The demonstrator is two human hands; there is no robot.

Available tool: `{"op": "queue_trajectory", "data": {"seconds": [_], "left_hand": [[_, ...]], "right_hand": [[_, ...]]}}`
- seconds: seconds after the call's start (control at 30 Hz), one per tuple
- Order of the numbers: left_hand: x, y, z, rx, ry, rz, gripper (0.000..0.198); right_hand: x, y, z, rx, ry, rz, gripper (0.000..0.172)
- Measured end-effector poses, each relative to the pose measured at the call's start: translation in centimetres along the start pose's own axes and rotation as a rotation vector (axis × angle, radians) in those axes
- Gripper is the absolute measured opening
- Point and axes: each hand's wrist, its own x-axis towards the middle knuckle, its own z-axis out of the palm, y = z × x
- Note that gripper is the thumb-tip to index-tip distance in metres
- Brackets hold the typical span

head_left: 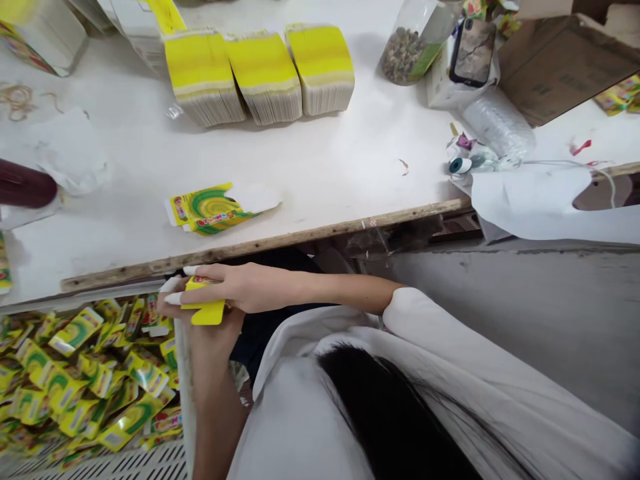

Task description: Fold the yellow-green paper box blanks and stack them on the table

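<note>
Hands around a yellow box, beside a wood-edged white table and crate

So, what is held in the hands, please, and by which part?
A yellow carton, by its body, between left hand and right hand; its flap sticks out.

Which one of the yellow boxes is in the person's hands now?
The box with the plain yellow flap sticking out, held between the left hand and right hand; the others lie on the table or in the crate.
</note>
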Motion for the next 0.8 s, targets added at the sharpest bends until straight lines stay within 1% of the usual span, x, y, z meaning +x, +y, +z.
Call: {"op": "queue_trajectory", "data": {"seconds": [0.07,0.1,0.13,0.23,0.3,0.37,0.47,0.53,0.57,0.6,0.67,0.73,0.77,0.8], "left_hand": [[-0.2,-0.4,0.1,-0.001,0.101,0.001,0.075],[-0.3,-0.6,-0.1,0.02,0.131,-0.005,0.074],[-0.5,-0.9,-0.3,0.053,0.133,-0.019,0.071],[-1.0,-1.5,-1.5,0.2,0.093,-0.042,0.061],[-1.2,-1.3,-2.4,0.233,0.052,-0.014,0.064],[-1.1,-0.8,-3.0,0.196,0.002,-0.001,0.07],[-0.7,0.0,-3.4,0.096,-0.093,0.001,0.076],[-0.5,0.5,-3.4,0.097,-0.105,0.027,0.074],[-0.5,0.6,-3.2,0.12,-0.092,0.042,0.07],[-0.5,0.7,-3.0,0.148,-0.067,0.055,0.066],[-0.6,0.4,-2.4,0.167,-0.018,0.056,0.061],[-0.9,-0.6,-2.2,0.085,0.059,0.002,0.063],[-1.0,-1.4,-2.5,0.011,0.141,-0.041,0.063],[-1.1,-2.3,-3.0,-0.064,0.256,-0.087,0.063]], "right_hand": [[-0.1,0.5,-0.1,-0.08,0.03,-0.005,0.048],[-0.1,0.7,-0.2,-0.102,0.045,-0.014,0.048],[-0.2,0.9,-0.4,-0.116,0.046,-0.03,0.048],[-0.8,1.4,-0.8,-0.14,-0.029,-0.079,0.05],[-1.2,1.7,-1.1,-0.16,-0.071,-0.061,0.051],[-1.5,2.0,-1.6,-0.18,-0.083,-0.036,0.043],[-1.7,2.3,-2.5,-0.165,-0.105,-0.093,0.029],[-1.6,2.1,-2.6,-0.147,-0.111,-0.113,0.024],[-1.6,2.0,-2.4,-0.136,-0.091,-0.107,0.025],[-1.6,1.9,-2.0,-0.119,-0.056,-0.096,0.029],[-1.5,1.9,-1.0,-0.07,0.042,-0.088,0.044],[-1.5,2.1,-0.2,0.001,0.118,-0.11,0.061],[-1.5,2.3,0.0,0.04,0.144,-0.121,0.069],[-1.5,2.5,-0.1,0.077,0.174,-0.123,0.074]]}}
